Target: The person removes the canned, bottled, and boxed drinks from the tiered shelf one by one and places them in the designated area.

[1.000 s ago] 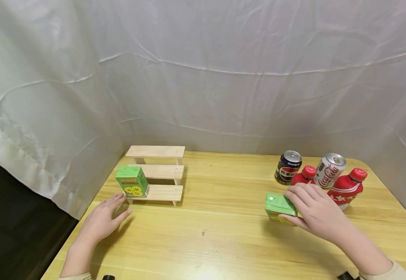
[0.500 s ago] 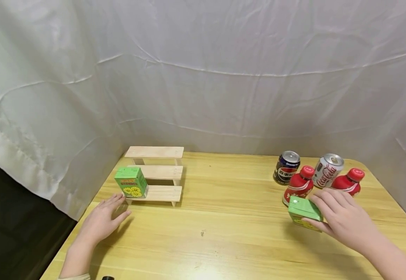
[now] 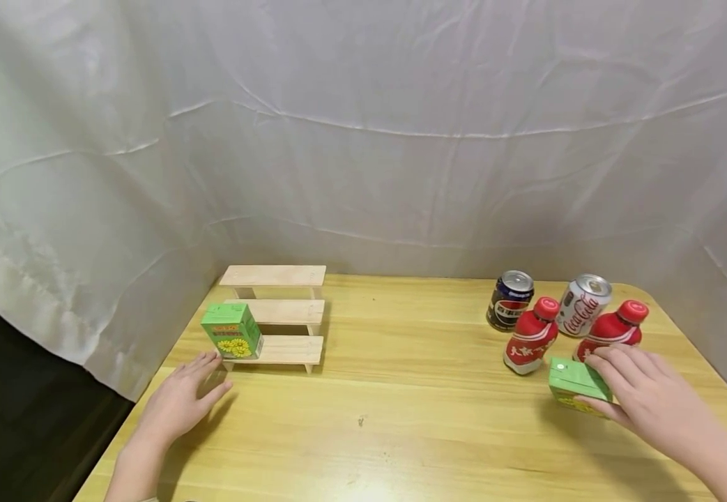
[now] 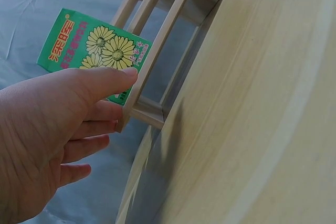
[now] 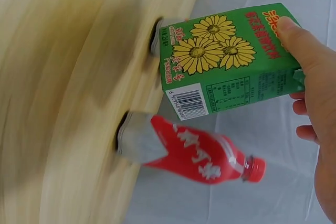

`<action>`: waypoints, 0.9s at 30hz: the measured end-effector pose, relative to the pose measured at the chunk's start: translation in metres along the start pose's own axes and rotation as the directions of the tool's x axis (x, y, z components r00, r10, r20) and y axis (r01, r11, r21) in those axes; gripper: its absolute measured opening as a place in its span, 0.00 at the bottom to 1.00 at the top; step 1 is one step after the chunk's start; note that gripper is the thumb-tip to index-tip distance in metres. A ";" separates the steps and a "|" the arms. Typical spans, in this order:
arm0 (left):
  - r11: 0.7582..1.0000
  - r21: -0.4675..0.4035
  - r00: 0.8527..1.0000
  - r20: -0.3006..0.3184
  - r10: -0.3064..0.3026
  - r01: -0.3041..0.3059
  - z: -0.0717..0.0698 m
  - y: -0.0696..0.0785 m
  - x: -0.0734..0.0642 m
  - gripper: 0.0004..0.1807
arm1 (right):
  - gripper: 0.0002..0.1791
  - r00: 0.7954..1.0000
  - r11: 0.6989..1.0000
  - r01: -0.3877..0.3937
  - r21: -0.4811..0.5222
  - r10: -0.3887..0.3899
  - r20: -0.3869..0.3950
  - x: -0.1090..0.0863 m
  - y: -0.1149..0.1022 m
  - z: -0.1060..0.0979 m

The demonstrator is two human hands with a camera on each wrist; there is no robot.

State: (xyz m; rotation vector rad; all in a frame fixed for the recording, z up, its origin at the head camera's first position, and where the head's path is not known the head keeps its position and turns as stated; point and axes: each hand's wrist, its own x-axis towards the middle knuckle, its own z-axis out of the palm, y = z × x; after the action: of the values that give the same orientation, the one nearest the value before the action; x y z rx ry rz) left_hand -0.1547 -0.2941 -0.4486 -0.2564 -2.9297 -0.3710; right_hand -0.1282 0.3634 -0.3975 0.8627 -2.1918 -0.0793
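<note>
My right hand (image 3: pixel 658 404) grips a green drink carton with yellow flowers (image 3: pixel 573 378) near its top, thumb on one side. In the right wrist view this carton (image 5: pixel 226 51) hangs tilted, its barcode end apart from the wooden table. Beside it stands a red-labelled bottle (image 5: pixel 199 153). My left hand (image 3: pixel 175 401) lies with fingers loosely extended at the front left corner of a three-step wooden shelf (image 3: pixel 294 348). A second green carton (image 3: pixel 231 331) stands on its lowest step. In the left wrist view the thumb overlaps this carton (image 4: pixel 100 45); contact I cannot tell.
At the right of the table (image 3: pixel 401 404) stand a dark blue can (image 3: pixel 509 301), a white and silver cola can (image 3: pixel 583 307) and two red-capped bottles, one at the front left (image 3: pixel 531 338) and one behind my right hand (image 3: pixel 610 331). Pale cloth (image 3: pixel 401 139) encloses the back and sides.
My right hand has carried the green carton to the right, past the front of the left bottle, which now shows fully. My left hand and the carton on the shelf stay put.
</note>
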 end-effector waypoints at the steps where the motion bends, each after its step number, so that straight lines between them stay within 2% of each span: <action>1: 1.000 0.000 1.000 -0.001 -0.001 0.001 0.000 0.000 -0.001 0.35 | 0.42 1.000 1.000 -0.004 -0.003 0.004 -0.001 -0.002 0.002 0.000; 4: 1.000 0.001 1.000 -0.003 -0.002 0.002 -0.001 -0.001 -0.002 0.35 | 0.42 0.999 0.999 -0.034 0.001 0.034 0.020 -0.009 0.007 -0.003; 7: 1.000 0.000 1.000 -0.007 0.002 -0.002 -0.001 -0.001 -0.003 0.35 | 0.44 0.995 0.995 -0.088 0.048 0.086 0.051 -0.018 0.013 -0.004; 12: 1.000 -0.006 1.000 -0.014 0.015 -0.015 0.000 0.001 -0.001 0.34 | 0.43 0.976 0.969 -0.209 0.130 0.198 0.096 -0.036 0.024 -0.003; 18: 1.000 -0.007 1.000 -0.001 0.010 -0.010 -0.001 0.003 0.000 0.34 | 0.36 0.962 0.953 -0.266 0.143 0.252 0.105 -0.051 0.040 -0.002; 21: 1.000 -0.013 1.000 0.009 0.006 -0.006 -0.002 0.002 0.000 0.34 | 0.32 0.949 0.944 -0.303 0.133 0.285 0.135 -0.057 0.043 -0.003; 27: 1.000 -0.015 1.000 0.000 0.010 -0.010 -0.001 0.001 0.001 0.34 | 0.32 0.925 0.918 -0.370 0.144 0.349 0.153 -0.067 0.046 0.000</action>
State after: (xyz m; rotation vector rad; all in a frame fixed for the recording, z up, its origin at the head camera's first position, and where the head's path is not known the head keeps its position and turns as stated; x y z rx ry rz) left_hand -0.1551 -0.2928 -0.4474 -0.2725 -2.9253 -0.3916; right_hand -0.1217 0.4393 -0.4254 0.5395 -2.4677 0.2450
